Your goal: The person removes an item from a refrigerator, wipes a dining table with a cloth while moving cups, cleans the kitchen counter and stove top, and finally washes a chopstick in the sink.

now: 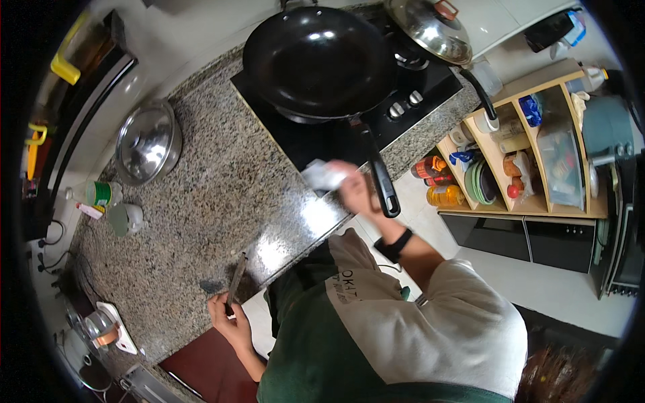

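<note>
My left hand (pixel 229 320) holds a narrow, dark, flat bar (pixel 237 284) at its lower end, over the front edge of the granite countertop (pixel 201 221). What the bar is cannot be made out. My right hand (pixel 355 189), blurred, grips a crumpled white cloth or tissue (pixel 322 175) at the near corner of the black glass hob (pixel 312 143). Just beside that hand is the black handle (pixel 380 176) of a large dark wok (pixel 317 60), which sits on the hob. A small dark patch (pixel 210 286) lies on the granite near my left hand.
A pan with a shiny metal lid (pixel 428 30) occupies the hob's far right. On the left stand a lidded steel pot (pixel 148 143), a green-labelled bottle (pixel 101 193) and a jar (pixel 125 220). A wooden shelf unit (pixel 524 146) holds bowls and containers, with several bottles (pixel 446 195) beside it.
</note>
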Motion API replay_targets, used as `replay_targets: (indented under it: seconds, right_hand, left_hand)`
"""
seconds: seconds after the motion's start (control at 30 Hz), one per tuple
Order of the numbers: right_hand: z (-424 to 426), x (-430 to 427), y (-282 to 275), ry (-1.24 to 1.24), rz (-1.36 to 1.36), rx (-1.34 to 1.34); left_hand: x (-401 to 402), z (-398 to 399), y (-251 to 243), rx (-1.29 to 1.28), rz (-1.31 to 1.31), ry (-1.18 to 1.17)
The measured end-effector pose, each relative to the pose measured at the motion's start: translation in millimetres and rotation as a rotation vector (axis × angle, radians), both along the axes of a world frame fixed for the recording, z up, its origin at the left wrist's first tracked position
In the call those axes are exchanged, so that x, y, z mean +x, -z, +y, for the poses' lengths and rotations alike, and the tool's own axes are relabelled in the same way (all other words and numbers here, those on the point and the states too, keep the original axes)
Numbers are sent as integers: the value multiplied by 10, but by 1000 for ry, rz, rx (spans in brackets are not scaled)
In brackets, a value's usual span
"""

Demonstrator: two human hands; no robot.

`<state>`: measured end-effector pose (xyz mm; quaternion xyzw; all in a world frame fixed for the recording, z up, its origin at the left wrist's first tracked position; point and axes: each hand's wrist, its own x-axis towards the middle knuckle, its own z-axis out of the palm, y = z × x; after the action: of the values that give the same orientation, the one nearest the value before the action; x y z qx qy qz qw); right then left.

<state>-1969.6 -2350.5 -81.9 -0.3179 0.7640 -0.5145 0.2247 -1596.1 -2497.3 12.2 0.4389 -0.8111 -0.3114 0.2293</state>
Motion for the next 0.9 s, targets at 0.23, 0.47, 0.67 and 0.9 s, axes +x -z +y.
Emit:
replay_targets:
  seconds: [0.23, 0.47, 0.67, 0.9]
  right_hand:
    - [923, -1281, 424, 554, 476, 394]
    - [359, -36, 550, 311, 584, 617]
    - [-596, 2039, 373, 85, 602, 658]
    - [-1763, 4105, 289, -81, 475, 522]
  left_hand:
    - [376, -18, -13, 68, -47, -42]
    - [1241, -173, 184, 58, -14, -34]
    - [2376, -218, 240, 137, -13, -60]
    - [3902, -314, 250, -3, 48, -203]
